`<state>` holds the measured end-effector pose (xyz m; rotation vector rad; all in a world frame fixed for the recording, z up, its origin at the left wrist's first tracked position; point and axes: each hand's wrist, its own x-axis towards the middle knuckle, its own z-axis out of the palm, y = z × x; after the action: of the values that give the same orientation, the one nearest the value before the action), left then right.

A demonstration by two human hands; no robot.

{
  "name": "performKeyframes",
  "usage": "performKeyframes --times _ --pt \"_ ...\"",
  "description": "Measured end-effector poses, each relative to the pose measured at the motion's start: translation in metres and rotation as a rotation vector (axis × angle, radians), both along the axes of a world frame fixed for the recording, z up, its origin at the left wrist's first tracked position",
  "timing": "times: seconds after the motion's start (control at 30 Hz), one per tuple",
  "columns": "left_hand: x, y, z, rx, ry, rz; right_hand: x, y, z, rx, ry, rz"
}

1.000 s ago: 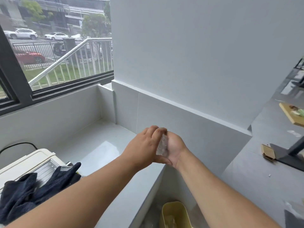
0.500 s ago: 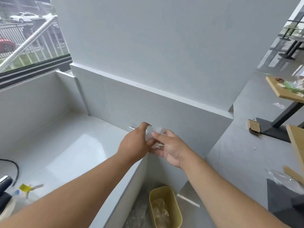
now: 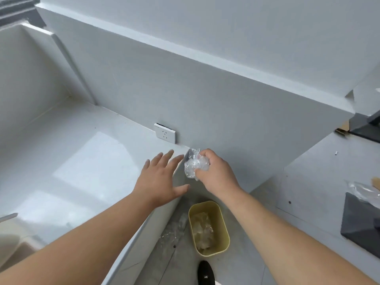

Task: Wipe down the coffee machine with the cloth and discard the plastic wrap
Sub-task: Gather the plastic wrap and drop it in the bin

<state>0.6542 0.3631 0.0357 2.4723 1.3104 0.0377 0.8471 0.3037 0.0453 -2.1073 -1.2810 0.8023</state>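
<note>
A crumpled ball of clear plastic wrap (image 3: 193, 164) sits in my right hand (image 3: 216, 173), which is closed around it above the floor, just past the counter's end. My left hand (image 3: 161, 179) hovers beside it with fingers spread and nothing in it, over the white counter (image 3: 72, 161). Below my hands a yellow waste bin (image 3: 223, 239) stands on the floor with clear plastic inside. The coffee machine and the cloth are out of view.
A white wall socket (image 3: 165, 135) sits on the low wall behind the counter. Loose clear plastic (image 3: 172, 231) lies on the floor left of the bin. A black shoe (image 3: 206, 273) is at the bottom edge. Dark items and plastic (image 3: 362, 223) lie on the grey floor at right.
The view has swung right and down, so the machine and cloth have left the frame. My hands, pressed together on the wrap before, have parted; only the right hand holds it now.
</note>
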Motion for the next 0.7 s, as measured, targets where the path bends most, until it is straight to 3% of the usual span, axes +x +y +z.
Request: performKeyframes --times 0.13,0.7 --pt "-0.009 0.007 -0.04 0.025 0.082 0.01 0.005 -0.003 -0.042 -0.081 -0.115 0.043" --pt "-0.016 0.016 -0.126 0.166 0.068 -0.004 0.014 -0.02 -0.215 -0.424 -0.268 0.179"
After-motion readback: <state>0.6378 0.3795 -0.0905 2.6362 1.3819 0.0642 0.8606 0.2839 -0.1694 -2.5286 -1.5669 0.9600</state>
